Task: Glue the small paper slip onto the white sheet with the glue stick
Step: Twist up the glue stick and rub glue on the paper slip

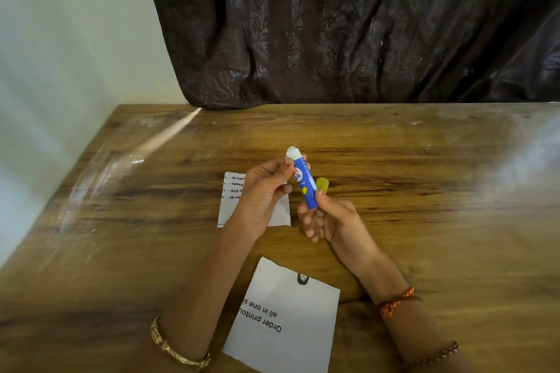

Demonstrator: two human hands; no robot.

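Glue stick (304,183) is held up over the wooden surface (424,175), tilted, with its white glue end (292,152) pointing up and away. The blue tube is gripped near its bottom by the right hand (330,216), between the thumb and curled fingers. A yellow cap (322,185) is seen just behind the tube, by the right thumb; how it is held cannot be told. The upper part of the tube is pinched by the fingers of the left hand (262,195), close to the white end. The small paper slip (233,200) is lying flat on the surface under the left hand, and part of it is hidden by that hand. Some printed lines are seen on its far end. The white sheet (288,321) is lying nearer to the person, between the two arms, with black words printed on it. It is well apart from the slip. A gold bangle (175,348) is worn on the left wrist and an orange thread band (395,301) on the right wrist. A dark curtain (348,27) is hung behind the surface.
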